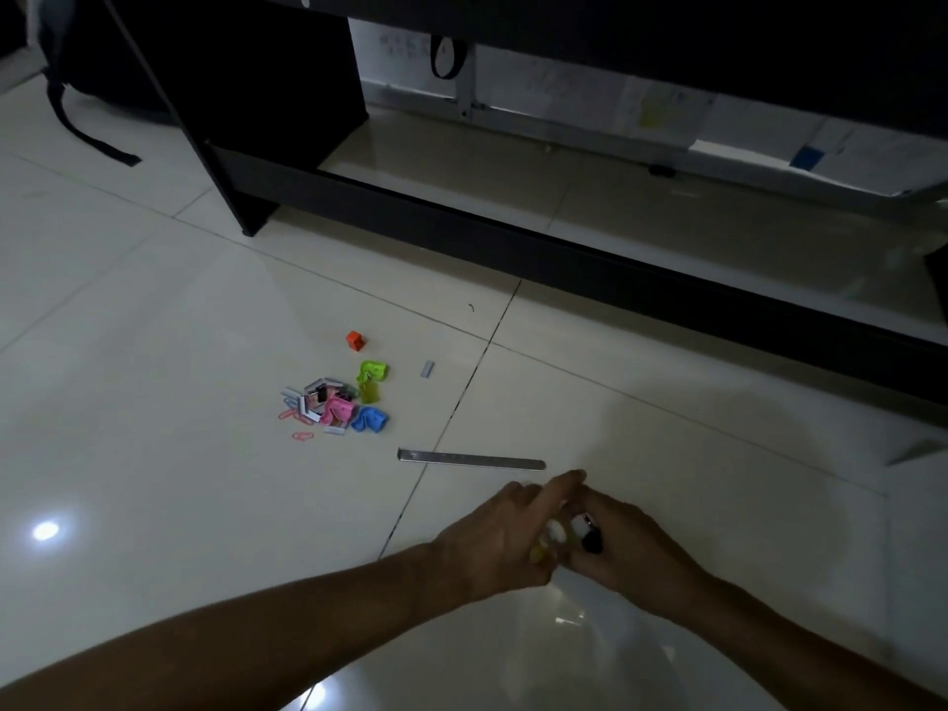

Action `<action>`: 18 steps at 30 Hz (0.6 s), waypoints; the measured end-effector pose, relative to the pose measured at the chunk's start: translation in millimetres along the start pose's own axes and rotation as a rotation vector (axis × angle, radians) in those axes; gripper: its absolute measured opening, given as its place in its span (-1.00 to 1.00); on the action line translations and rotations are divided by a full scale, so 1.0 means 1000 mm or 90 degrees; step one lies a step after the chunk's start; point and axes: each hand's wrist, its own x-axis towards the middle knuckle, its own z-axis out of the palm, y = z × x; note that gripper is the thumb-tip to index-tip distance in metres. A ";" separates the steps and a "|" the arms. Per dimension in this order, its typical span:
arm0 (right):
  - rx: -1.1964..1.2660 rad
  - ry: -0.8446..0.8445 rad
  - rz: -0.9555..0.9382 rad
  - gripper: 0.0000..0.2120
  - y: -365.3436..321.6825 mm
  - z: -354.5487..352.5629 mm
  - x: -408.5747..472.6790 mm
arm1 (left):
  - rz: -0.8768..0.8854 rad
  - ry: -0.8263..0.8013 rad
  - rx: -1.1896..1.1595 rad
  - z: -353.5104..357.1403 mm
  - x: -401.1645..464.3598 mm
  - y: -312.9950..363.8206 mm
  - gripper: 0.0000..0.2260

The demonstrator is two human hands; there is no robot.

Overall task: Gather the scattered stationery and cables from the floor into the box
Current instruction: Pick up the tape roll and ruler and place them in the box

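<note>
A person's two bare forearms reach forward over a pale tiled floor [154, 351] in dim light. The left hand [500, 536] and right hand [623, 541] meet low in the view, fingers curled together around a small bundle of marker-like pens [572, 531]; white, yellow and black ends show between the fingers. Each hand grips part of the bundle, and the left forefinger points forward past it. No lettering can be read on the pens.

Just beyond the hands, a metal ruler [471, 458] lies flat on the floor, crossing a tile seam. Its markings are too small to read.

Farther off to the left sits a small heap of stationery [333, 402]: green, pink and blue clips, strips of staples, and pink paper clips at its near left edge. An orange clip [355, 339] lies apart behind the heap, and a single staple strip [428, 368] lies to the right of it.

A black desk frame [564, 259] runs across the background. Behind it, white papers [667, 112] lean against the wall; their printing is blurred. A black bag strap [87, 130] trails on the floor at upper left. No box is seen.
</note>
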 end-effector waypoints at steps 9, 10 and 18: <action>-0.159 -0.074 -0.145 -0.46 -0.003 -0.026 -0.047 | -0.066 -0.102 -0.206 -0.018 0.009 0.032 0.13; -0.162 -0.076 -0.138 -0.48 -0.005 -0.032 -0.052 | -0.056 -0.116 -0.217 -0.020 0.012 0.040 0.14; 0.011 -0.020 -0.049 -0.52 0.005 -0.115 -0.117 | 0.017 -0.114 -0.338 -0.036 0.053 0.127 0.03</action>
